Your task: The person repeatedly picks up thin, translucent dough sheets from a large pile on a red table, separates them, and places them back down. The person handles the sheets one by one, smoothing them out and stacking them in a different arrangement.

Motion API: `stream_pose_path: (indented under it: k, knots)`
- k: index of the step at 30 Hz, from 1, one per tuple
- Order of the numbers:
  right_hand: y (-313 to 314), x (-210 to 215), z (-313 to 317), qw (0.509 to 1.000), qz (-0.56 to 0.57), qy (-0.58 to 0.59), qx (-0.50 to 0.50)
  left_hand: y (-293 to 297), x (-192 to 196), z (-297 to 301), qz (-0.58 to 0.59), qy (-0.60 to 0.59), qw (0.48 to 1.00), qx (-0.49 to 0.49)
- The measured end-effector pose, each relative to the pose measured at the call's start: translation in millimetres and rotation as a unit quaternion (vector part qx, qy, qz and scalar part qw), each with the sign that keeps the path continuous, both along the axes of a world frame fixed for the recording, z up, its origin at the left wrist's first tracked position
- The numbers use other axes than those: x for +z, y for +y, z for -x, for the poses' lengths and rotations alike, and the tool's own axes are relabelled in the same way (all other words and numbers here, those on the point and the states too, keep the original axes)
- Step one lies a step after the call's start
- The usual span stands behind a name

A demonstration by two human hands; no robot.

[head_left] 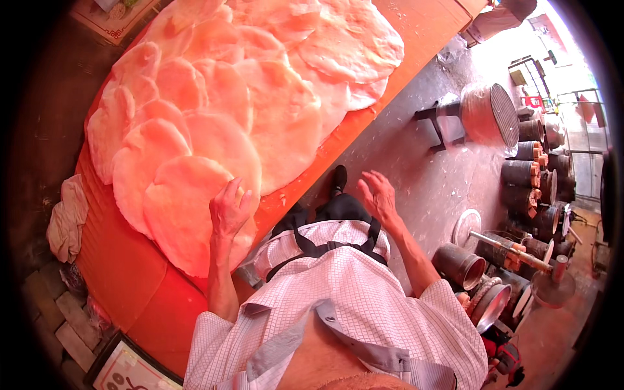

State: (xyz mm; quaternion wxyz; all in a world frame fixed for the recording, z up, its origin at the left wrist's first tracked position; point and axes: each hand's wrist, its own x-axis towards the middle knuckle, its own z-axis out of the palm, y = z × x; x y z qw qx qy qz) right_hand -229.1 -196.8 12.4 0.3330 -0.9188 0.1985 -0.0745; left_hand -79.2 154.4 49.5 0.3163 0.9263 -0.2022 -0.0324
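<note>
Thin, round sheets like flatbread or flat dough [195, 97] lie overlapping in a broad layer on an orange-red table [162, 305]. The nearest round sheet [188, 201] rests on top of the others close to the table's near edge. My left hand [230, 209] is over the right side of that sheet, its fingers loosely bent and a little apart, with nothing plainly held. Whether it touches the sheet I cannot tell. Past the table's edge, my right hand [381, 200] hovers above the floor with its fingers apart and nothing in them.
A crumpled cloth [67, 221] lies at the table's left edge. Beyond my right hand stand a dark stool [437, 127] and a plastic-wrapped round stack [484, 117]. Several dark metal cylinders [458, 265] crowd the floor at right. A person [497, 23] is at the far end.
</note>
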Motion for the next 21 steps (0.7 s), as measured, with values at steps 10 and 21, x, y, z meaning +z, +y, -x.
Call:
stream_pose_path:
  k: [10, 21]
  knots:
    - [-158.8, -7.8, -173.1, 0.977, 0.159, -0.139, -0.006, -90.6, 10.5, 6.4, -0.017, 0.001, 0.999, 0.037]
    - [-231.2, -61.5, -274.3, 0.971, 0.131, -0.093, -0.180, -127.0, 33.8, 3.6, -0.014, 0.026, 0.990, 0.140]
